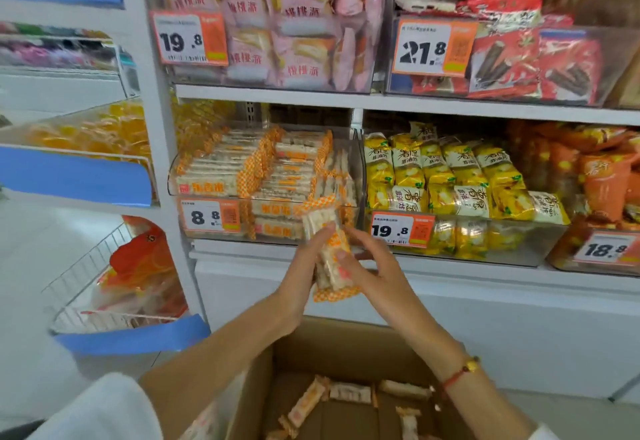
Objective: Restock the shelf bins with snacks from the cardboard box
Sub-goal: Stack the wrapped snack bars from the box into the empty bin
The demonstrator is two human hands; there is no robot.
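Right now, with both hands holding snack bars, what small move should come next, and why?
Probably lift the orange-and-white wrapped snack bars, held by the left hand and right hand, up into the clear plastic bin of matching bars just above; the brown cardboard box still holds more.

Directly above my hands (332, 259), the clear bin (207, 176) of orange-checked snack bars (242, 169) is open at the top, with a gap between the stacked bars and the white shelf board (311, 95) overhead. Its front wall and the 8.8 price tag (210, 215) block straight entry. Below my hands, the cardboard box (311, 346) stands open, a few bars loose inside.
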